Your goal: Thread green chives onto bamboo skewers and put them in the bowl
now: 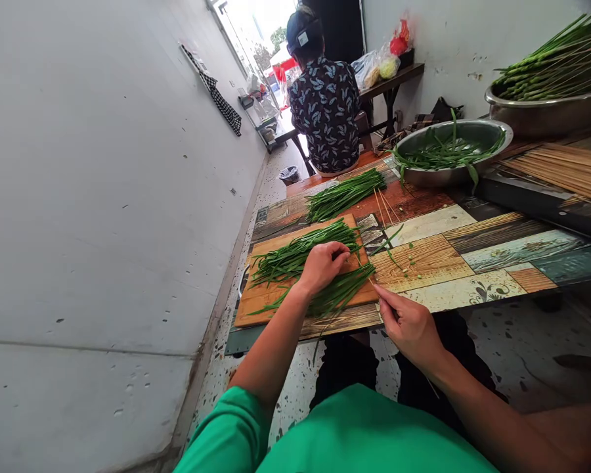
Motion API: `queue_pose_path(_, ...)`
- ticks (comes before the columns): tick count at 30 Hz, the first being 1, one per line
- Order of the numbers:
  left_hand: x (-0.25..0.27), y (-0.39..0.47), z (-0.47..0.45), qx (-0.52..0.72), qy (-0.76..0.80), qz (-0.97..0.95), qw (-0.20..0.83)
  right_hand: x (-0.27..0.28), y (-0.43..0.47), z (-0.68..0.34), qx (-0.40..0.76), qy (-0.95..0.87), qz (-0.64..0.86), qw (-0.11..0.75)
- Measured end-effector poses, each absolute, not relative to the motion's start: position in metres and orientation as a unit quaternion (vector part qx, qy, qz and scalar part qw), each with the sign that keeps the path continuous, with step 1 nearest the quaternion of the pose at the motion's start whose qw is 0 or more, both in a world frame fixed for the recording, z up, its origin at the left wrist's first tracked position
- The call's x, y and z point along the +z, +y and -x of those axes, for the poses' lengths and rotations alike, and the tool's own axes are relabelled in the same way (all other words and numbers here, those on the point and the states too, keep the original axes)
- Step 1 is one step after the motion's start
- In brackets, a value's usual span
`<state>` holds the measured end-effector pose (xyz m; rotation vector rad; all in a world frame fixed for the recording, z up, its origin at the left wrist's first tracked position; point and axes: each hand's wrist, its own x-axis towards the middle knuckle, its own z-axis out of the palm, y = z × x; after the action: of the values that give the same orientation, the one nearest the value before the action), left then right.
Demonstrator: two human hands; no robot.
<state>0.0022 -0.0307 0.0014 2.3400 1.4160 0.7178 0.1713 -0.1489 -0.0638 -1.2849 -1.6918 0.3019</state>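
One slim tan wooden skewer (372, 282) sat pinched in your right hand (414, 328) | crossed slender green stalks' (337, 292) right ends | your left hand (324, 266), nearer, pinched closed above; contents unclear

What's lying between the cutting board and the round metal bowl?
The head view shows thin skewers and a loose green leaf on the patterned tabletop between the cutting board and bowl.

1. A pale wall (103, 164), chipped and scuffed, fills the left side.
2. Another light wall (453, 46) stands at right, a dark wooden table (402, 79) near it.
3. Bright daylight enters through an opening (263, 26) at the back.
4. Speckled floor (295, 368) runs beneath the counter (438, 263) with its patchwork wood pattern.
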Motion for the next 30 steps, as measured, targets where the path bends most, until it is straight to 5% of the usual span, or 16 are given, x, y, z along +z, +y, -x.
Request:
queue_pose_path(16, -0.003, -0.046, -0.007, 0.265, 0.468, -0.827, 0.165, -0.065, -0.149, -0.171, 0.116, -0.689, 0.526, 0.485)
queue_pose_path(30, 0.004, -0.029, 0.005, 0.141, 0.548, -0.824, 0.007, -0.065, -0.147, -0.171, 0.125, -0.673, 0.562, 0.465)
